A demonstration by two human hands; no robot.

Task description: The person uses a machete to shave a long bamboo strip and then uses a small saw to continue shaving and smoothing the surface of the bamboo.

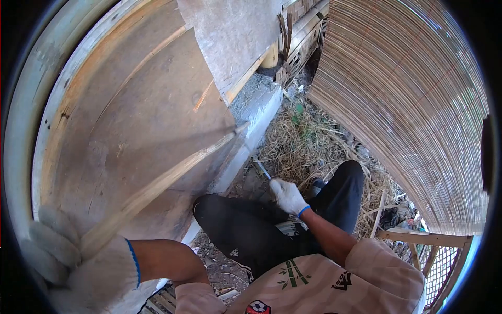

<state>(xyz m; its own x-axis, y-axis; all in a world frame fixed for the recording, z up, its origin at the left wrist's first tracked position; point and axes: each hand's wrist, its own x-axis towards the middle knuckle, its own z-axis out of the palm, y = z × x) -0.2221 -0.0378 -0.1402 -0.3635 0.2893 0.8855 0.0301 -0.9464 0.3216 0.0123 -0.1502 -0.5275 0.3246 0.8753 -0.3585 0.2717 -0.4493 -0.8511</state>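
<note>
My left hand, in a pale work glove with a blue cuff, is at the lower left, its fingers closed around a long bamboo strip. The strip slants up and to the right, and its far tip is near the pale concrete ledge. My right hand, gloved the same way, is closed in front of my bent knees. From its fist a knife with a thin, light blade points up and to the left. Most of the knife's handle is hidden in the glove.
A brown board lies to the left beside the concrete ledge. Dry straw and shavings cover the ground ahead. A slatted bamboo blind hangs at the right, above a wooden frame with mesh.
</note>
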